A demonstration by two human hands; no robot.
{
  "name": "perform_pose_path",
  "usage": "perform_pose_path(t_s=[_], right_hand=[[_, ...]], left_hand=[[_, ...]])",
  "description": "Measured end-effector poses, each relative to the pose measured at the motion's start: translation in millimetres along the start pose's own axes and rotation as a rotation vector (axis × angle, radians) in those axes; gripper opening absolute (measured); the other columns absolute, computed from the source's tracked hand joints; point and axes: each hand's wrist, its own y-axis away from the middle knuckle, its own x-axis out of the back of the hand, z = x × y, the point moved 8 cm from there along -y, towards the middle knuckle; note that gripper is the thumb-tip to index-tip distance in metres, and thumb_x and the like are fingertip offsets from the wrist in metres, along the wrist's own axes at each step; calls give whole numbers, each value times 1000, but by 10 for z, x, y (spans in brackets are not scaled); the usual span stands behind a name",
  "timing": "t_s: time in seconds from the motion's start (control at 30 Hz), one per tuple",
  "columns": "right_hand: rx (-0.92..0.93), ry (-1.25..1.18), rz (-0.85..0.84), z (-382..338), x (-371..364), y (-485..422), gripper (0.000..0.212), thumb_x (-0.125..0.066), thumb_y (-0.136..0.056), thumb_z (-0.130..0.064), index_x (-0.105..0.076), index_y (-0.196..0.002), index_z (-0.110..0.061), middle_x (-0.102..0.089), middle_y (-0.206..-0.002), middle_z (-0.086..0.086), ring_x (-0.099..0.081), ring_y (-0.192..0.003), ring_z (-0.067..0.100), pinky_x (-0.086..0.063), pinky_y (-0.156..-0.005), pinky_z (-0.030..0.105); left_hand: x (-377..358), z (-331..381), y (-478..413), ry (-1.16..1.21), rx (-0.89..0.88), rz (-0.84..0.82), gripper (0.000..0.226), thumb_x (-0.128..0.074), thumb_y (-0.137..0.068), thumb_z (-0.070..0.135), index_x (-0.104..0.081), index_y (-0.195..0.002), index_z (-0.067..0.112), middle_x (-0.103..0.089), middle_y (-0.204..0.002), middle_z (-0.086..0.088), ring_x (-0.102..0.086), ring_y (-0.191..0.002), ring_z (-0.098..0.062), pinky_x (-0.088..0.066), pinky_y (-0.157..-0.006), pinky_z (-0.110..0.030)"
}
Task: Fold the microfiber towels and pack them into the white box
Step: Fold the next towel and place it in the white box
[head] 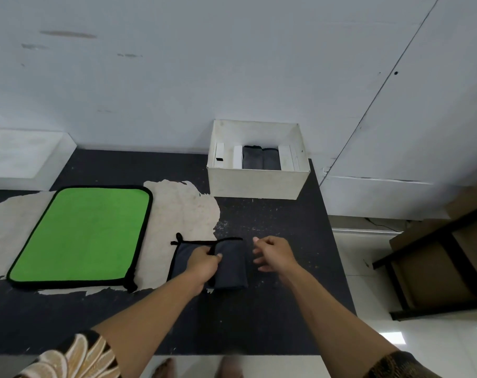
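- White box [256,181]: far side of desk [259,309], against the wall, upright, top open.
- Inside box: two folded towels [260,158], dark grey, standing side by side in the middle; white card pieces [237,156] on either side, betw. them & the box walls.
- Dark grey towel [230,268]: flat on desk in front of box, toward the person & a bit to box's left. Partly folded: right part doubled over into a thick band, left part a single layer w/ black trim showing. Hang loop at the corner nearest box's left side.
- L hand [204,264]: on that towel, in front of box. Fingers & thumb curled round the folded edge, gripping it at the black trim.
- R hand [272,253]: in front of box, just right of the towel, apart from it. Fingers loosely bent & spread, nothing held. Resting on desk or above it: can't tell.
- Green towel [81,236]: well left of box & nearer the person. Spread flat, unfolded, black trim all round, loop at its near-right corner.
- Pale worn patch [182,211] in desk top: left of box, running under green towel & under the left part of dark grey towel.
- Black-framed rack [396,287]: right of box, off the desk, on the floor.
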Motion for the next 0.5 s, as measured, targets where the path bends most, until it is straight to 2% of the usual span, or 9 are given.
perform_pose_path(t_s=[0.07, 0.2, 0.3, 0.4, 0.5], right_hand=[[-33, 12, 7, 88, 25, -3, 23, -63, -95, -36, -66, -95, -13, -72, -94, 4, -70, -73, 17, -53, -54, 24], [-76, 35, -10, 205, -11, -15, 21, -63, -95, -35, -65, -96, -14, -71, -95, 5, -69, -75, 16, -53, -55, 25], [-84, 75, -28, 258, -70, -16, 19, -62, -96, -34, -64, -97, -15, -70, -95, 4, -69, -77, 16, -55, -58, 26], [-79, 151, -47, 286, -131, -10, 17, -62, -97, -32, -64, -97, -16, -70, -95, 3, -69, -81, 17, -56, -60, 27], [-76, 185, -57, 293, -153, -21, 16, -61, -97, -31, -64, -98, -16, -69, -96, 3, -70, -82, 17, -59, -63, 29]], left_hand=[[133, 67, 2, -101, -80, 102, 21, -52, -98, 21, -62, -114, 11, -64, -109, -5, -60, -104, -24, -50, -92, -37], [442, 212, -6, -230, -262, 264, 16, -47, -100, 24, -58, -99, 12, -61, -93, -2, -60, -95, -28, -41, -71, -33], [672, 19, -138, -393, -169, 283, 20, -47, -98, 23, -58, -109, 10, -64, -104, -9, -60, -98, -31, -41, -73, -32], [784, -298, -267, -592, -36, 189, 18, -50, -95, 22, -59, -104, 10, -66, -109, -13, -59, -92, -27, -41, -71, -29], [841, -314, -286, -549, -110, 220, 19, -51, -95, 22, -61, -108, 12, -68, -107, -10, -60, -93, -25, -40, -70, -29]])
